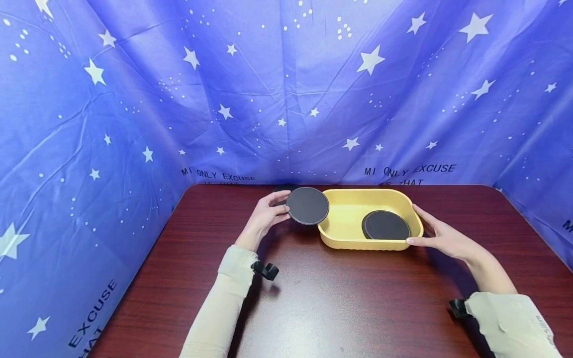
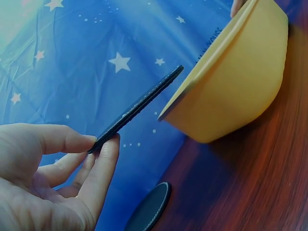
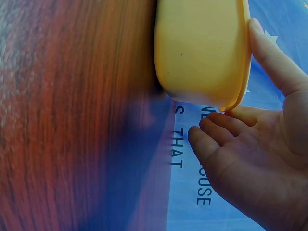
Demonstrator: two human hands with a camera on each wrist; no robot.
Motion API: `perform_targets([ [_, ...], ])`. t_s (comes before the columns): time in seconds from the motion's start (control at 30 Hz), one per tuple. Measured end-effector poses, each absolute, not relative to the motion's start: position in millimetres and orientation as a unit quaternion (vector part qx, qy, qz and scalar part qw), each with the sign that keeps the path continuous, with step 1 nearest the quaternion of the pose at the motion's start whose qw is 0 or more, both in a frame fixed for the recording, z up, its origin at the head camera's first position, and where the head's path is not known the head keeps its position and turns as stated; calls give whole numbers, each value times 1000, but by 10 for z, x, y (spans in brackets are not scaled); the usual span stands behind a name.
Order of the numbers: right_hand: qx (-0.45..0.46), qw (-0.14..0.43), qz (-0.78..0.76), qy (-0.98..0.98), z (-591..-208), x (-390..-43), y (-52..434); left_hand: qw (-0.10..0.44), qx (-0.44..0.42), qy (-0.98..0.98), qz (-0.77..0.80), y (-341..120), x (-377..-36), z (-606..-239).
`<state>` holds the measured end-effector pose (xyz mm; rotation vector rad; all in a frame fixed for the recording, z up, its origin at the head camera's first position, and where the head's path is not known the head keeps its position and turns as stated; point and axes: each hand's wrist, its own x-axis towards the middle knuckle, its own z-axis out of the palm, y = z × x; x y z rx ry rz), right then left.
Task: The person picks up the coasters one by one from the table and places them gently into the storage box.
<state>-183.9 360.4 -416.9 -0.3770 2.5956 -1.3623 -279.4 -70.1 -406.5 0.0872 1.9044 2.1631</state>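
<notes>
My left hand (image 1: 279,206) pinches a dark round coaster (image 1: 307,205) by its edge and holds it tilted just over the left rim of the yellow tray (image 1: 344,233). The left wrist view shows that coaster (image 2: 137,108) edge-on between thumb and fingers (image 2: 103,159), close to the tray (image 2: 236,82). A second coaster (image 1: 386,225) lies flat inside the tray. My right hand (image 1: 423,228) rests against the tray's right end, thumb at the front corner. Its fingers (image 3: 269,53) lie straight along the rim of the tray (image 3: 202,48).
A third dark coaster (image 1: 284,189) lies on the dark wooden table (image 1: 335,298) behind my left hand, also visible in the left wrist view (image 2: 149,209). A blue star-print cloth (image 1: 286,99) walls in the back and both sides.
</notes>
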Motion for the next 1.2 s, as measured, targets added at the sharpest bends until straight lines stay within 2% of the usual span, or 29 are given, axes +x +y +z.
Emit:
perform_targets([
  [1.2,-131,93,-471,868,-4184,-1839,3589,181,86,670,714,73,-2774,-4081],
])
